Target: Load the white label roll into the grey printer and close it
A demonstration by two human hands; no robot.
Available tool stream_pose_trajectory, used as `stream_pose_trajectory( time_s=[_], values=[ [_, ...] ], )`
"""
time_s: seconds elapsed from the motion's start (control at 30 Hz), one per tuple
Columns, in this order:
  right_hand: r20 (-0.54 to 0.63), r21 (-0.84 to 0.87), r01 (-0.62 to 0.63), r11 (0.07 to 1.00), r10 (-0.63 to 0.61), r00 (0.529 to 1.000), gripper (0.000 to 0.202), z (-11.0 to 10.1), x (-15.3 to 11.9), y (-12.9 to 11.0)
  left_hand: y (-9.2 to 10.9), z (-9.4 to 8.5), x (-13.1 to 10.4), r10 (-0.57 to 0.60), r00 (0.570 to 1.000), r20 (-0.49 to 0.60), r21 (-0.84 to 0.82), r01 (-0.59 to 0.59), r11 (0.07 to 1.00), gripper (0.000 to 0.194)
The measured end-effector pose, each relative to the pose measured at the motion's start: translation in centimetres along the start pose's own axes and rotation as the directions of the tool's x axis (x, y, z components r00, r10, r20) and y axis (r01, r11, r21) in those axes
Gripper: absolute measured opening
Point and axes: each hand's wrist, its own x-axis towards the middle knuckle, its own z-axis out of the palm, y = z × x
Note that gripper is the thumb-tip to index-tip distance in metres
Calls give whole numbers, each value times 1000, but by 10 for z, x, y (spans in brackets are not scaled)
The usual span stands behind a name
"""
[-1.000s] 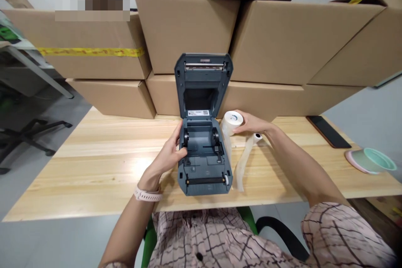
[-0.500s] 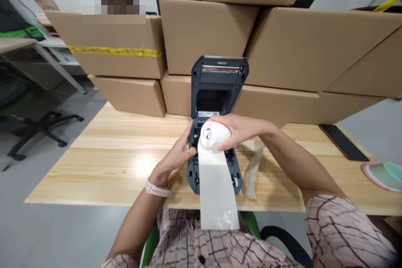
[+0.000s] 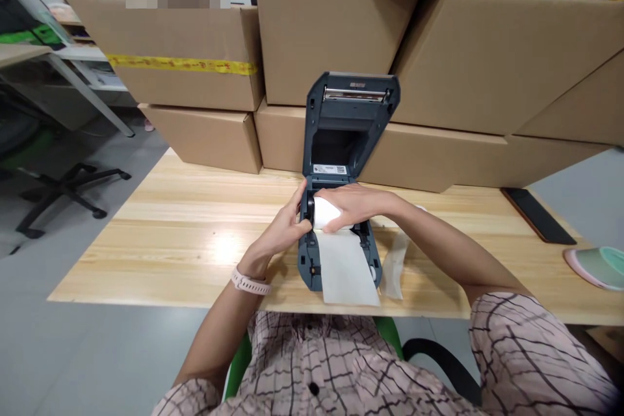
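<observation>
A dark grey label printer sits on the desk with its lid tipped up and back. Inside its bay is a white label roll, partly covered by my right hand, whose fingers are closed over it. From the roll, a wide paper strip runs toward me over the printer's front edge. My left hand grips the printer's left side, thumb at the black holder beside the roll. How firmly the roll sits in its holders is hidden. A loose curled strip lies right of the printer.
Stacked cardboard boxes line the desk's back edge, close behind the lid. A dark phone-like slab and a green and pink item lie at the right. A person's head, pixelated, shows beyond the boxes; an office chair stands at left.
My right hand has lowered the label roll into the printer's bay and turned it, so its open end no longer faces me. The paper strip has drawn back from my lap.
</observation>
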Motion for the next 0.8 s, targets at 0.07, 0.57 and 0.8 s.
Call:
stream_pose_trajectory(
  time_s=[0.07, 0.57, 0.8],
  values=[
    [-132, -2, 87, 996, -87, 987, 65, 6, -13, -2, -1, 0, 0, 8, 1000, -10, 14, -8, 1000, 106],
    [-429, -170, 144, 975, -204, 880, 52, 100, -100, -71, 1, 1, -1, 27, 999, -19, 67, -26, 997, 98],
    [-546, -205, 34, 978, -143, 826, 79, 128, -92, -91, 1, 0, -1, 20, 998, -52, 105, -15, 994, 93]
  ],
)
